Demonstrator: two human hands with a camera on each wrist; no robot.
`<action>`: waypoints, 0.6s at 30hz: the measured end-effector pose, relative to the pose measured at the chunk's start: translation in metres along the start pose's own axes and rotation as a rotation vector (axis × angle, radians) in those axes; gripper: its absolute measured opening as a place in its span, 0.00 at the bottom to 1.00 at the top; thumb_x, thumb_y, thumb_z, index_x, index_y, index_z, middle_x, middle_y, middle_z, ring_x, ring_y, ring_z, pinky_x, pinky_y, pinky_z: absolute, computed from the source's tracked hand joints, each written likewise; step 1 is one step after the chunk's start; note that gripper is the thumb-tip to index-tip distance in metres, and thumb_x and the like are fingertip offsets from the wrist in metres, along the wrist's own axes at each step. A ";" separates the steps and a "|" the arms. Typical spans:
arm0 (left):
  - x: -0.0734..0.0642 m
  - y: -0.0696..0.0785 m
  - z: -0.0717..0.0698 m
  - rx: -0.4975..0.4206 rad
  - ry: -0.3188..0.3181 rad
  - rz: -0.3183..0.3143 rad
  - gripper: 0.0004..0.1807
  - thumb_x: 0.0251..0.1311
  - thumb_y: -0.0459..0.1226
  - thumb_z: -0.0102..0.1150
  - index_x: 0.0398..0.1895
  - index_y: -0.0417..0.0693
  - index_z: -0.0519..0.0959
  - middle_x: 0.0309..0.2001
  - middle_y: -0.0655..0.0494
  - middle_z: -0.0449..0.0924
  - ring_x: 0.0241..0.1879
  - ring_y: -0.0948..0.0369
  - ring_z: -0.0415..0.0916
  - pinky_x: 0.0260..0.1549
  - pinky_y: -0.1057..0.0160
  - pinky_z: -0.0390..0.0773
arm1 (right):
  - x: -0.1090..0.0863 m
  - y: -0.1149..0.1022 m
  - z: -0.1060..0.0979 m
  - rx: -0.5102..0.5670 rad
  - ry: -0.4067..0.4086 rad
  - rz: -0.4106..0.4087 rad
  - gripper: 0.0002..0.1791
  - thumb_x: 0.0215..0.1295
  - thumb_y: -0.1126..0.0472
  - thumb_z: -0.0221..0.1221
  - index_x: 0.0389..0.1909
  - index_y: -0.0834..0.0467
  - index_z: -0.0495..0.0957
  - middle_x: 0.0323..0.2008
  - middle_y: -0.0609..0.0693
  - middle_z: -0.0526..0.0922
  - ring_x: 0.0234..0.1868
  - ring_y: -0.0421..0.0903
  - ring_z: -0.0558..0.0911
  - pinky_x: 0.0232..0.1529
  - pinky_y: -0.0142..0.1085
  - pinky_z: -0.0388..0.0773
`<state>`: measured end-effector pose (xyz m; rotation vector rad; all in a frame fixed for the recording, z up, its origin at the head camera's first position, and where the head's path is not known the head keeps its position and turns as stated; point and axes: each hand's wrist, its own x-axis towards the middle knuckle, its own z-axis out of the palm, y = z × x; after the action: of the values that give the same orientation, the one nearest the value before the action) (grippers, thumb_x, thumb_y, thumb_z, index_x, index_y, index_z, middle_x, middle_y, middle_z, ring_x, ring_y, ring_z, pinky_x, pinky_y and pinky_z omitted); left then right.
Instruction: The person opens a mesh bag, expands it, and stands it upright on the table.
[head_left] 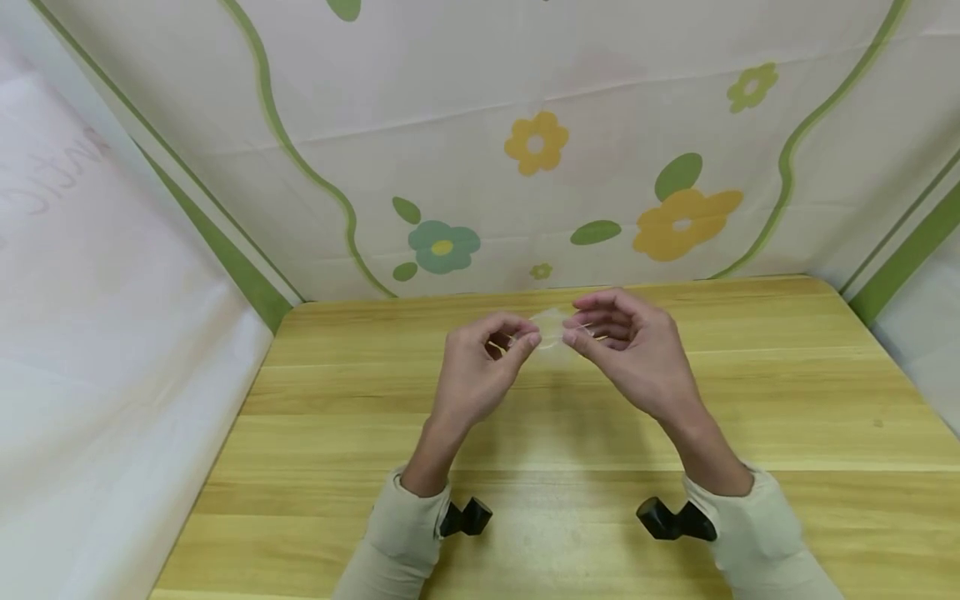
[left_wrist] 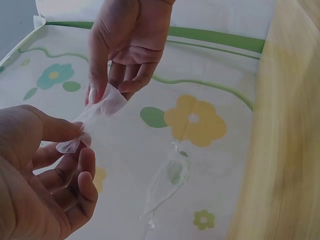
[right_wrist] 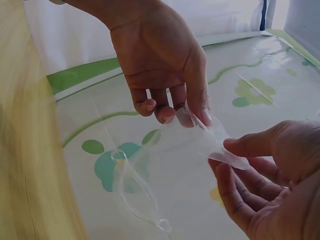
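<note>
Two hands [head_left: 480, 362] [head_left: 641, 358] pinch one sheer drawstring pouch [head_left: 551, 327]

Pouch [head_left: 551, 329] mid-frame btwn L hand [head_left: 480, 367] & R hand [head_left: 647, 354], tabletop [head_left: 322, 442] below in lower half, cloth backdrop [head_left: 435, 158] behind, up top.

Pale glare on tabletop [head_left: 555, 500], faint soft shadows, dimmer wrist views

A curtained booth — wood-grain tabletop [head_left: 562, 450], flower-print cloth [head_left: 450, 150] behind, white sheet [head_left: 97, 325] at left.
</note>
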<state>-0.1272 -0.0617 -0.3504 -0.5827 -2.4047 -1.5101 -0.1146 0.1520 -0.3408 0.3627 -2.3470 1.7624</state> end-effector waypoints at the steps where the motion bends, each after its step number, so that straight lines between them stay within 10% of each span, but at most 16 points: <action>1: 0.000 0.000 0.000 0.003 0.001 0.002 0.04 0.71 0.35 0.70 0.42 0.44 0.90 0.37 0.51 0.91 0.32 0.62 0.82 0.32 0.67 0.83 | 0.000 0.000 0.000 -0.017 -0.015 0.008 0.17 0.71 0.62 0.71 0.57 0.61 0.82 0.47 0.56 0.91 0.43 0.36 0.90 0.45 0.28 0.88; 18: -0.002 -0.001 0.005 0.096 0.088 0.086 0.03 0.64 0.29 0.69 0.33 0.42 0.83 0.28 0.51 0.84 0.26 0.61 0.78 0.26 0.70 0.81 | -0.002 0.004 0.010 -0.243 0.135 -0.145 0.11 0.65 0.70 0.72 0.47 0.58 0.87 0.31 0.50 0.85 0.32 0.36 0.82 0.32 0.23 0.83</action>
<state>-0.1257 -0.0581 -0.3545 -0.5789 -2.3395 -1.3493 -0.1139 0.1432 -0.3475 0.3531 -2.3388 1.3737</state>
